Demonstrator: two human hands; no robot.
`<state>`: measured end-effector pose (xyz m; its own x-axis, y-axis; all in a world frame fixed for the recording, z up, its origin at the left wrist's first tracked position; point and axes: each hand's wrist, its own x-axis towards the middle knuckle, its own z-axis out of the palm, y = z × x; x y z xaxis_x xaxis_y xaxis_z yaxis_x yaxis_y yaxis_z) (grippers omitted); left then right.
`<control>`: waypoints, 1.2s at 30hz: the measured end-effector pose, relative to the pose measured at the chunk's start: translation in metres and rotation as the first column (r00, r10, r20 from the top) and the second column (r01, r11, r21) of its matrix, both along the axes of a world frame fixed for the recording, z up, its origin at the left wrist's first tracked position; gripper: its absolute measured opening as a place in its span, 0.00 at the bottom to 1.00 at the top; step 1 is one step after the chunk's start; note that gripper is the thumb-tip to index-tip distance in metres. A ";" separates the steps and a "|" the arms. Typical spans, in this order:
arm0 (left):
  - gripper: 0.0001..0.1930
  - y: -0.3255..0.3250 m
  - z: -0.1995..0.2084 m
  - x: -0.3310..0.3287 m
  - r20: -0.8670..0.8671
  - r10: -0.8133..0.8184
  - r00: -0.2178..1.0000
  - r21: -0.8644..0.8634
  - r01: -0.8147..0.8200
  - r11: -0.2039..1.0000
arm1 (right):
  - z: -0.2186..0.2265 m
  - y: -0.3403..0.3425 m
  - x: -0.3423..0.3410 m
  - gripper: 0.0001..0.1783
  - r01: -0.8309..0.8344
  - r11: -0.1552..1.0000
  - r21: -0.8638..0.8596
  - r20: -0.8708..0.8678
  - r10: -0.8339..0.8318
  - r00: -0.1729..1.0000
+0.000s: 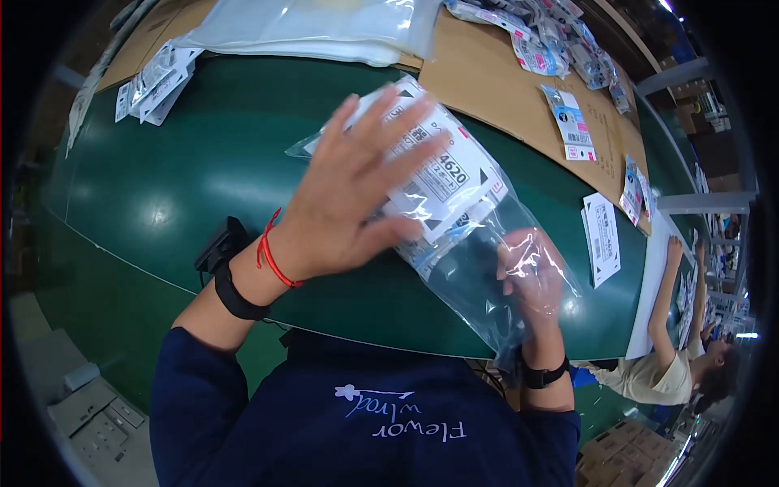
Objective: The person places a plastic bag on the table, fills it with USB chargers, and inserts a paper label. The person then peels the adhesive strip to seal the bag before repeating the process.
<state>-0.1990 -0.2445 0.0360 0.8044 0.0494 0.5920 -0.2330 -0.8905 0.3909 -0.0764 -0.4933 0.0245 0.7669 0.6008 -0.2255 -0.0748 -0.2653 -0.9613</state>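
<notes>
A clear plastic bag (475, 284) lies slantwise over the green table, with white printed label cards (458, 174) and small packets inside its far part. Above the cards, my left hand (349, 191) is open with its fingers spread; whether its palm touches the bag is hard to tell. Through the film near the bag's nearer end shows my right hand (531, 272), fingers curled in on the bag. Whether this hand is inside the bag or under it cannot be made out.
Brown cardboard (487, 89) covers the far right, bearing a heap of small packets (560, 40) and a few single ones. Stacked clear bags (316, 28) lie at the far edge. White cards (600, 239) rest at right, more packets (162, 85) at far left. Another person (673, 365) works at right.
</notes>
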 end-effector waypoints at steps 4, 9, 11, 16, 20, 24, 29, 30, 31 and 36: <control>0.30 -0.016 0.004 0.005 -0.323 -0.164 0.932 0.126 0.214 0.969 | 0.002 -0.031 0.000 0.09 -0.027 0.998 -0.064 -0.143 0.018 0.990; 0.30 -0.021 0.003 0.006 -0.368 -0.141 0.919 0.196 0.225 0.955 | 0.000 -0.079 0.000 0.08 -0.014 0.998 -0.057 -0.172 0.004 0.985; 0.29 -0.036 0.002 0.007 -0.341 -0.156 0.927 0.202 0.234 0.951 | -0.002 -0.098 0.003 0.08 -0.015 0.997 -0.079 -0.150 0.003 0.989; 0.19 -0.096 -0.019 0.003 -0.136 -0.404 0.905 0.271 0.426 0.863 | -0.014 -0.131 0.000 0.07 0.014 0.999 0.033 -0.035 -0.013 0.999; 0.12 -0.145 -0.043 0.004 0.030 -0.556 0.831 0.359 0.510 0.781 | -0.008 -0.133 -0.004 0.08 -0.333 0.943 -0.003 0.211 0.326 0.922; 0.09 -0.168 -0.058 0.012 0.064 -0.570 0.819 0.354 0.515 0.780 | -0.013 -0.129 -0.011 0.08 -0.438 0.899 -0.022 0.185 0.435 0.882; 0.05 -0.175 -0.057 0.016 0.118 -0.539 0.834 0.281 0.493 0.823 | -0.025 -0.128 -0.016 0.08 -0.470 0.882 0.022 0.199 0.457 0.867; 0.05 -0.175 -0.056 0.016 0.116 -0.543 0.832 0.283 0.496 0.821 | -0.028 -0.127 -0.017 0.09 -0.482 0.875 0.043 0.217 0.462 0.860; 0.05 -0.176 -0.055 0.015 0.111 -0.537 0.836 0.276 0.493 0.825 | -0.029 -0.127 -0.017 0.09 -0.495 0.867 0.064 0.236 0.469 0.851; 0.05 -0.177 -0.051 0.013 0.085 -0.533 0.842 0.242 0.501 0.831 | -0.030 -0.127 -0.014 0.10 -0.518 0.852 0.082 0.217 0.492 0.843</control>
<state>-0.1859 -0.4212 -0.0147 0.5836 -0.4831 0.6527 -0.7207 -0.6786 0.1420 -0.0903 -0.6200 -0.0058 0.3683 0.9297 -0.0036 0.2133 -0.0882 -0.9730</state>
